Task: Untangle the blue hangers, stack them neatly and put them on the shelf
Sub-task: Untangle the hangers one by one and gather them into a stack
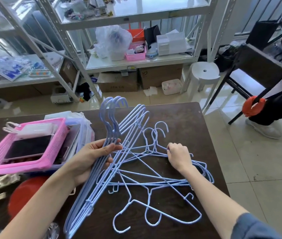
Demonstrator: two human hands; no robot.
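My left hand grips a bundle of several aligned light-blue wire hangers, held near the necks with their hooks pointing away from me. A tangled pile of more blue hangers lies on the dark brown table, hooks pointing different ways. My right hand is closed on the shoulder of one hanger in that pile, at its right side. White metal shelves stand beyond the table's far edge.
A pink basket holding a dark flat item and a white box sits on the table's left, over plastic bags. A red round object lies near my left forearm. A person's legs, a chair and a white stool stand to the right.
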